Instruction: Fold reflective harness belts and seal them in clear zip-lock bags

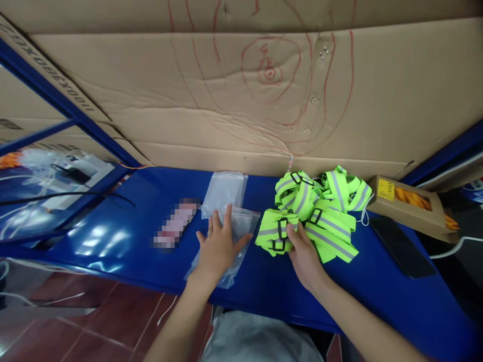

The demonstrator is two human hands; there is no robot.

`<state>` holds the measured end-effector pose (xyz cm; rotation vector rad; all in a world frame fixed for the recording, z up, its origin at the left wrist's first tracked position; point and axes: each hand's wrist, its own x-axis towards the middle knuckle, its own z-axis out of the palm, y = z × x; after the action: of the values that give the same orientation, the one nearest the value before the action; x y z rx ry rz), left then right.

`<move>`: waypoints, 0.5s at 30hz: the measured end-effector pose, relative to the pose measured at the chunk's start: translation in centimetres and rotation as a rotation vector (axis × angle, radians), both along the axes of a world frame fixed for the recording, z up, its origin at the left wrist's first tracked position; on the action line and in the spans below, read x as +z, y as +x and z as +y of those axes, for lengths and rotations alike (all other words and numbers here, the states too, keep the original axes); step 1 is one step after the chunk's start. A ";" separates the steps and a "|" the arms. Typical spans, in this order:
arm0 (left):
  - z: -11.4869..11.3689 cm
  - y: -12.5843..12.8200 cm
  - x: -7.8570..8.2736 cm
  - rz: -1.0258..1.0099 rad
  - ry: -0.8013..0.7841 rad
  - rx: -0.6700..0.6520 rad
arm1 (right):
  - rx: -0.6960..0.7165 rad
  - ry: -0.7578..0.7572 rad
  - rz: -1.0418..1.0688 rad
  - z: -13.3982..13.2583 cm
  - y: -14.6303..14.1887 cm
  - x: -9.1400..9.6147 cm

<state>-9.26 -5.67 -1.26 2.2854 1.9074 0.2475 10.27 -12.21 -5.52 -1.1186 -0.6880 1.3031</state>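
My left hand (221,243) lies flat with fingers spread on a clear plastic bag (241,223) on the blue table (113,236). A second clear zip bag (225,191) lies just behind it. My right hand (304,254) grips a folded neon-yellow reflective strap bundle (274,232) at its right edge, thumb on top. Behind it sits a heap of several more neon-yellow reflective straps (324,201) with grey stripes and black buckles.
A blurred pinkish item (175,222) lies left of the bags. A black phone (402,246) and a cardboard box with a window (409,203) sit at the right. Cardboard sheets (241,90) form the back wall. Cables and plastic lie at the far left (56,181).
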 end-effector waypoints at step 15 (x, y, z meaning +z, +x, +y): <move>-3.8 -9.1 6.4 -0.743 0.609 -0.127 | 0.383 -0.144 0.357 2.6 -4.6 2.0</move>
<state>-18.36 -9.47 5.15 2.1176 1.3937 1.5787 5.72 -9.59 -3.48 -0.8559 -0.5621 1.8495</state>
